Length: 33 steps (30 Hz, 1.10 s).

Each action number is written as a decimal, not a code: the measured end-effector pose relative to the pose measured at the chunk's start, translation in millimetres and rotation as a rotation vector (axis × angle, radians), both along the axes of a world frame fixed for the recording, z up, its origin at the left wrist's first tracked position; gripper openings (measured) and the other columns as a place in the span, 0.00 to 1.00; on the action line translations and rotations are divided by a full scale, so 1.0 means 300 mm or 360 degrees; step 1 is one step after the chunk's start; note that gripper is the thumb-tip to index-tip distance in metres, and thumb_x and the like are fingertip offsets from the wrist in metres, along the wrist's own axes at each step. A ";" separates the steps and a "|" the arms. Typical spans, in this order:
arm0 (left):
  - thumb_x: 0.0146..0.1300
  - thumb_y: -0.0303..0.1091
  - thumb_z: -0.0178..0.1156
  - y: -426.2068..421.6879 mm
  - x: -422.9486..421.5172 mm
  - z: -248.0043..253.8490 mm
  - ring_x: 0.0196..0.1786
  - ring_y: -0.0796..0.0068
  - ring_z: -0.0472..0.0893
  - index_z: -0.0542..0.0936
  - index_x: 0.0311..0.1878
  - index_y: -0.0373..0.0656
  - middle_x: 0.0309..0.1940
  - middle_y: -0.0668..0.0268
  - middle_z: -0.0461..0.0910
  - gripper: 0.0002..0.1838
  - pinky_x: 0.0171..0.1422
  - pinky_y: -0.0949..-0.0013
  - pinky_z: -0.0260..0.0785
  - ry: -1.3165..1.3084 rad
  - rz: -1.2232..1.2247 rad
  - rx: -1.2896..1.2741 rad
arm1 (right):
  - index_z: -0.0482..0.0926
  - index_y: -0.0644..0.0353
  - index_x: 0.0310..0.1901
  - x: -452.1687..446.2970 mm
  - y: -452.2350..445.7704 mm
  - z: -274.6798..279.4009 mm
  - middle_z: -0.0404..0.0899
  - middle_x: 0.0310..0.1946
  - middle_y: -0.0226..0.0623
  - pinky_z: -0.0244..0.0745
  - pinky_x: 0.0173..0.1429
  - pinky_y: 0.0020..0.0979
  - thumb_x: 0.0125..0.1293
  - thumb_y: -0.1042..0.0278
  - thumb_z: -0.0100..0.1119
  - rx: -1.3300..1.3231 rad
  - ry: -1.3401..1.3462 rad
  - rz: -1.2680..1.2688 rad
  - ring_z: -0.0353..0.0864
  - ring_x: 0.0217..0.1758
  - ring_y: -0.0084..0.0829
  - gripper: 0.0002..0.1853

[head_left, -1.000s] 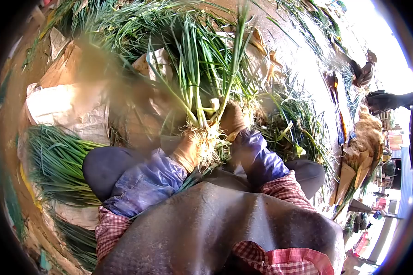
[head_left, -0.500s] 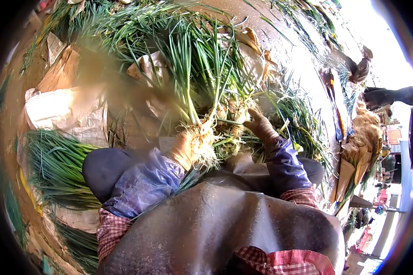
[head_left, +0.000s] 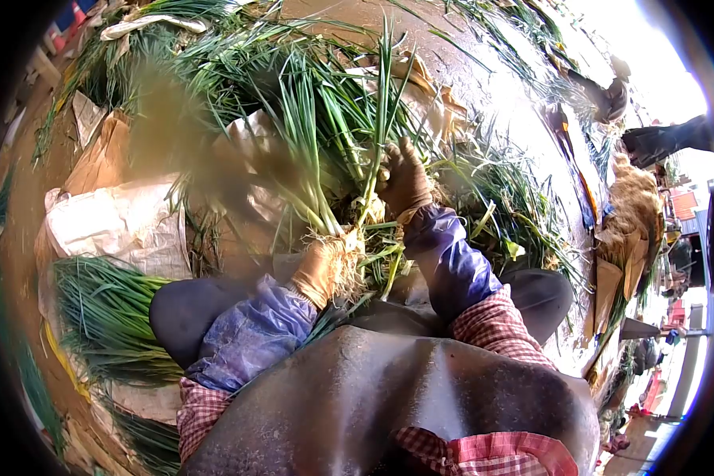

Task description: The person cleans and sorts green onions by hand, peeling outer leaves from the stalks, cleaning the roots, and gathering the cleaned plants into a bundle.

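My left hand point(head_left: 319, 268), in a tan glove, is closed around the root end of several green onions point(head_left: 316, 186). Pale, stringy roots point(head_left: 349, 270) spill out beside its fingers, and the long green leaves point away from me. My right hand point(head_left: 405, 181), gloved too, is further out, its fingers curled against the stalk of a green onion point(head_left: 370, 190) that leans right of the others. The palm side of this hand is hidden. Behind both hands is a large heap of green onions point(head_left: 238, 59).
A bundle of green onions point(head_left: 107, 313) lies by my left knee, near a pale sack point(head_left: 119, 218). Loose leaves point(head_left: 508, 202) litter the ground to the right. A brown apron point(head_left: 389, 397) covers my lap. A dark blur hides part of the left middle.
My right hand has moved up and left, from beside the roots to the leaning stalk, and its fingers have closed. The left hand still grips the root end.
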State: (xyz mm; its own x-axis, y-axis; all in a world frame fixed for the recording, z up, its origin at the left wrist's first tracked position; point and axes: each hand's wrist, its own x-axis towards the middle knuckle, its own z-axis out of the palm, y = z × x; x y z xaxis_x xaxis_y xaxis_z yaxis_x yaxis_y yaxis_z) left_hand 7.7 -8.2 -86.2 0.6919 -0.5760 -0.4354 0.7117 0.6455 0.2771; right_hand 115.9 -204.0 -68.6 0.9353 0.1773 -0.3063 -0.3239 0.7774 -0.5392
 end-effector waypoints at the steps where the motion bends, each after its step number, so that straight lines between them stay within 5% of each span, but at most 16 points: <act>1: 0.59 0.27 0.60 -0.001 -0.002 0.016 0.33 0.77 0.76 0.77 0.45 0.38 0.32 0.68 0.77 0.10 0.38 0.77 0.71 0.0054 0.0060 0.0058 | 0.74 0.53 0.49 -0.008 0.024 0.064 0.83 0.33 0.35 0.64 0.21 0.19 0.64 0.42 0.55 -0.0064 -0.0027 0.0062 0.77 0.23 0.20 0.23; 2: 0.59 0.27 0.60 -0.004 -0.001 0.005 0.33 0.77 0.76 0.77 0.45 0.38 0.32 0.68 0.77 0.10 0.38 0.77 0.71 0.0055 0.0058 0.0059 | 0.74 0.53 0.49 -0.010 0.026 0.062 0.83 0.33 0.35 0.64 0.21 0.19 0.64 0.42 0.55 -0.0062 -0.0026 0.0060 0.77 0.23 0.20 0.23; 5: 0.55 0.23 0.60 -0.007 0.004 -0.021 0.33 0.78 0.76 0.77 0.45 0.38 0.33 0.70 0.77 0.13 0.40 0.76 0.71 -0.0126 0.0261 0.0504 | 0.69 0.61 0.54 -0.026 0.088 0.037 0.83 0.34 0.40 0.72 0.23 0.24 0.59 0.53 0.65 -0.1229 0.0087 0.0016 0.78 0.22 0.22 0.28; 9: 0.54 0.22 0.62 -0.018 -0.003 0.001 0.27 0.76 0.76 0.75 0.39 0.36 0.29 0.65 0.78 0.09 0.31 0.74 0.70 -0.0208 0.0309 0.0877 | 0.78 0.67 0.42 0.002 0.107 -0.036 0.80 0.21 0.36 0.76 0.24 0.27 0.59 0.67 0.61 -0.2104 0.0041 0.0350 0.79 0.22 0.27 0.13; 12: 0.52 0.25 0.64 -0.012 -0.009 -0.023 0.29 0.78 0.75 0.79 0.39 0.38 0.30 0.68 0.78 0.10 0.36 0.75 0.69 -0.0218 0.0259 0.1163 | 0.77 0.65 0.46 -0.007 0.156 -0.068 0.81 0.26 0.37 0.75 0.30 0.27 0.60 0.62 0.61 -0.1528 0.0132 0.0549 0.78 0.25 0.28 0.17; 15: 0.53 0.25 0.62 0.004 0.024 -0.027 0.20 0.81 0.71 0.77 0.32 0.44 0.22 0.74 0.74 0.05 0.23 0.78 0.64 -0.0211 0.0434 0.0874 | 0.77 0.62 0.47 -0.088 0.203 -0.163 0.81 0.31 0.36 0.76 0.41 0.28 0.64 0.57 0.59 -0.1634 -0.0813 0.0610 0.79 0.35 0.27 0.17; 17: 0.54 0.25 0.62 0.031 0.044 -0.016 0.15 0.85 0.65 0.74 0.30 0.47 0.17 0.78 0.68 0.06 0.17 0.79 0.58 -0.0127 0.0483 0.0664 | 0.76 0.59 0.47 -0.142 0.242 -0.173 0.80 0.35 0.36 0.76 0.44 0.28 0.66 0.59 0.56 -0.1690 -0.0586 0.0858 0.79 0.39 0.27 0.15; 20: 0.61 0.40 0.60 0.064 0.075 -0.056 0.14 0.85 0.65 0.74 0.28 0.50 0.15 0.78 0.67 0.09 0.17 0.78 0.59 0.0047 0.0532 0.0195 | 0.77 0.60 0.46 -0.234 0.277 -0.178 0.79 0.34 0.37 0.74 0.45 0.32 0.70 0.55 0.50 -0.1580 -0.0671 0.0757 0.77 0.38 0.29 0.16; 21: 0.63 0.47 0.58 0.066 0.072 -0.062 0.17 0.81 0.69 0.75 0.31 0.48 0.18 0.75 0.70 0.13 0.20 0.75 0.64 0.0220 0.0500 0.0024 | 0.78 0.67 0.45 -0.249 0.278 -0.213 0.80 0.32 0.31 0.71 0.44 0.28 0.70 0.46 0.48 -0.1526 -0.0509 0.0617 0.73 0.37 0.21 0.26; 22: 0.64 0.49 0.56 0.057 0.082 -0.054 0.22 0.76 0.71 0.76 0.39 0.45 0.23 0.72 0.73 0.16 0.25 0.71 0.68 0.0293 0.0414 0.0114 | 0.77 0.63 0.49 -0.257 0.261 -0.280 0.82 0.35 0.34 0.71 0.46 0.31 0.69 0.45 0.46 -0.1610 -0.0359 0.0684 0.77 0.40 0.28 0.26; 25: 0.65 0.48 0.51 0.075 0.080 0.024 0.26 0.72 0.74 0.74 0.51 0.41 0.26 0.68 0.74 0.21 0.33 0.63 0.72 0.0058 0.0076 0.0162 | 0.72 0.52 0.60 -0.291 0.108 -0.440 0.78 0.50 0.46 0.72 0.54 0.40 0.67 0.40 0.43 -0.2729 -0.1009 0.1160 0.77 0.52 0.46 0.29; 26: 0.65 0.45 0.51 0.094 0.078 -0.094 0.30 0.69 0.77 0.74 0.52 0.41 0.30 0.65 0.77 0.20 0.42 0.56 0.73 0.0121 0.0156 -0.0279 | 0.68 0.49 0.63 -0.295 0.074 -0.338 0.76 0.52 0.47 0.72 0.56 0.39 0.66 0.38 0.44 -0.3069 -0.0636 0.1879 0.77 0.53 0.44 0.31; 27: 0.65 0.43 0.52 0.098 0.073 -0.036 0.33 0.67 0.79 0.74 0.53 0.40 0.32 0.63 0.78 0.19 0.46 0.54 0.72 0.0175 0.0165 -0.0176 | 0.68 0.49 0.63 -0.290 -0.042 -0.375 0.76 0.53 0.46 0.71 0.57 0.45 0.65 0.36 0.44 -0.2545 -0.0667 0.2074 0.78 0.52 0.44 0.32; 28: 0.64 0.41 0.52 0.111 0.062 0.032 0.37 0.66 0.80 0.74 0.53 0.40 0.35 0.62 0.80 0.19 0.50 0.51 0.71 0.0239 0.0183 -0.0068 | 0.71 0.49 0.61 -0.313 -0.156 -0.474 0.78 0.50 0.45 0.70 0.57 0.49 0.65 0.36 0.44 -0.2883 -0.1099 0.1948 0.78 0.51 0.42 0.31; 30: 0.61 0.32 0.55 0.169 0.049 0.022 0.43 0.65 0.80 0.74 0.52 0.42 0.39 0.62 0.80 0.15 0.51 0.56 0.72 0.0064 0.0229 -0.0267 | 0.72 0.49 0.57 -0.323 -0.306 -0.418 0.78 0.47 0.43 0.71 0.54 0.46 0.65 0.39 0.45 -0.3033 -0.0932 0.2245 0.78 0.49 0.40 0.28; 33: 0.59 0.31 0.58 0.279 0.030 0.110 0.38 0.68 0.78 0.73 0.49 0.45 0.41 0.68 0.79 0.14 0.44 0.60 0.71 0.0013 0.0578 0.0162 | 0.73 0.50 0.52 -0.313 -0.447 -0.368 0.78 0.42 0.40 0.72 0.50 0.42 0.65 0.44 0.46 -0.3158 -0.0813 0.2591 0.79 0.45 0.37 0.22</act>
